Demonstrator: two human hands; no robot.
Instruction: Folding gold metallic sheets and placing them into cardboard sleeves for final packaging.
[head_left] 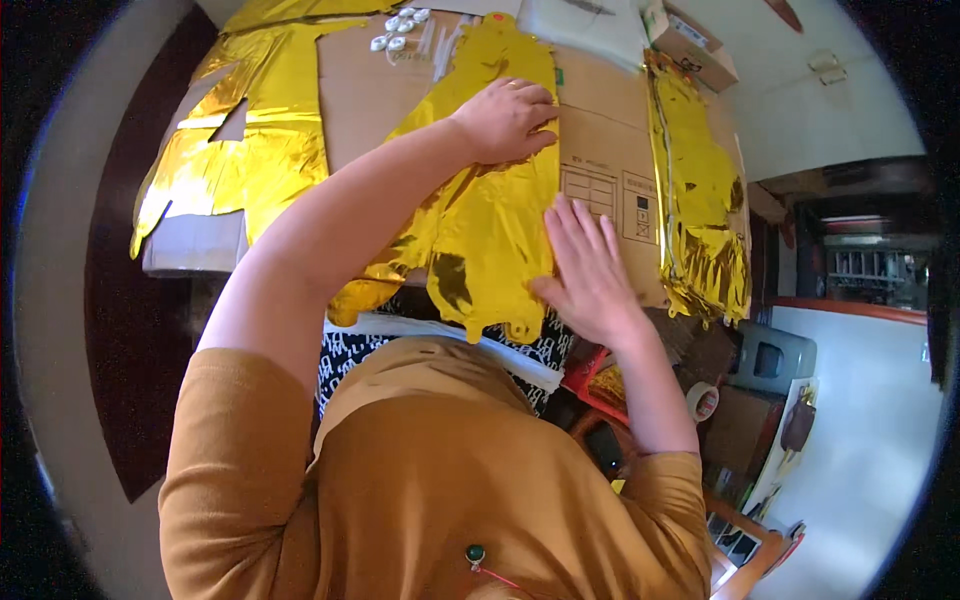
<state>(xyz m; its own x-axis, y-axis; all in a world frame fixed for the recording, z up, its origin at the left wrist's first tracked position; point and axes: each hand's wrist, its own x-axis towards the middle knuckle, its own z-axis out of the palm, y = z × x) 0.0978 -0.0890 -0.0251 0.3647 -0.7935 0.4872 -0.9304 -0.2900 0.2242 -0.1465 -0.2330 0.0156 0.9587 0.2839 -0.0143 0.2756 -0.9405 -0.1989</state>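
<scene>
Gold foil [490,230] lies lengthwise away from the body on the cardboard-covered bench [605,125], beneath the curled left hand [508,120], whose grip I cannot tell, the flat right hand [590,272] nearer, along its right edge.

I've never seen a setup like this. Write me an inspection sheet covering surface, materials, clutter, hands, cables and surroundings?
Surface: brown cardboard, printed in places.
Job's things: gold foil piece in the middle, creased; left foil and right foil flank it.
Clutter: small white rolls and a small box toward the far side.
Hands: left hand on the middle foil, grip unclear; right hand open at its right edge.
Cables: nothing seen.
Surroundings: tape roll beside the right forearm.
</scene>
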